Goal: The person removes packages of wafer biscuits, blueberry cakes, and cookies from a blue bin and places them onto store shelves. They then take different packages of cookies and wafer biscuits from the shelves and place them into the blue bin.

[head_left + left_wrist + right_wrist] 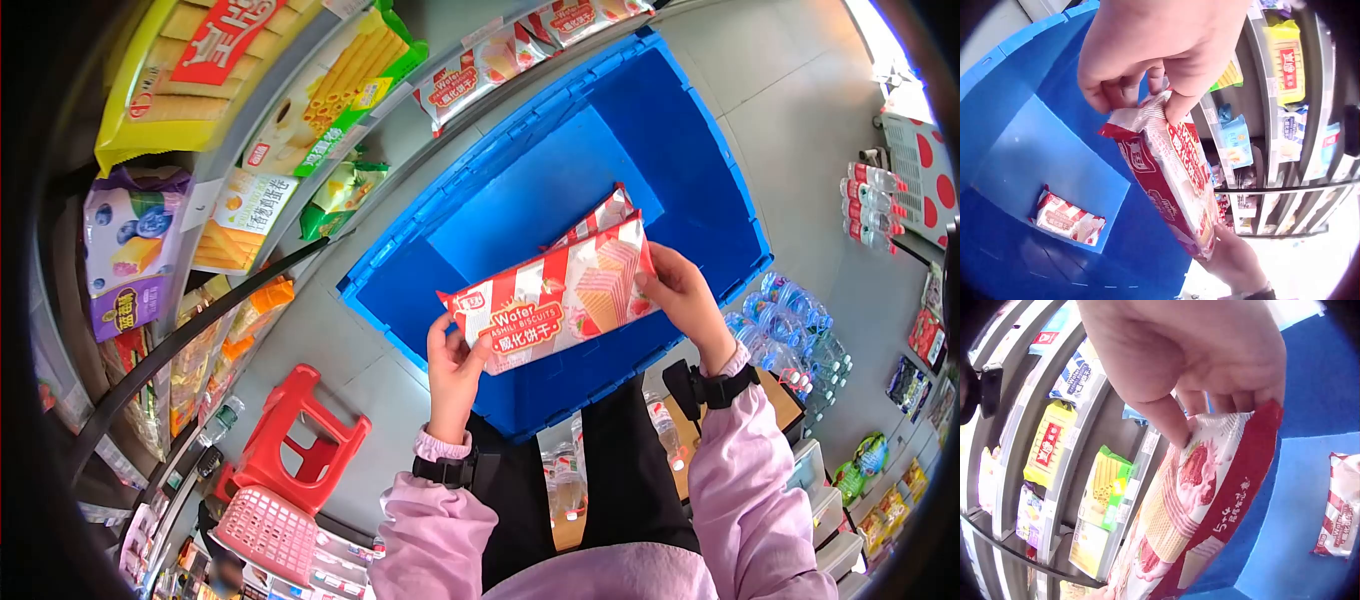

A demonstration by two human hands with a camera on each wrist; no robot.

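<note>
A red and white wafer packet (560, 295) is stretched between both hands above a blue crate (480, 170). The left hand (455, 375) pinches its left end and the right hand (685, 300) grips its right end. In the left wrist view the left hand (1160, 56) has thumb and fingers around one end of the packet (1169, 169). The right wrist view shows the right hand (1197, 362) holding the other end of the packet (1191, 506). Another similar packet (1069, 219) lies on the crate's floor, partly hidden in the head view.
Shelves with snack packets (330, 90) run along the left and top. A red stool (300, 440) and pink basket (268, 535) stand at lower left. Bundled water bottles (790, 330) are right of the crate, with more bottles (870, 205) farther off.
</note>
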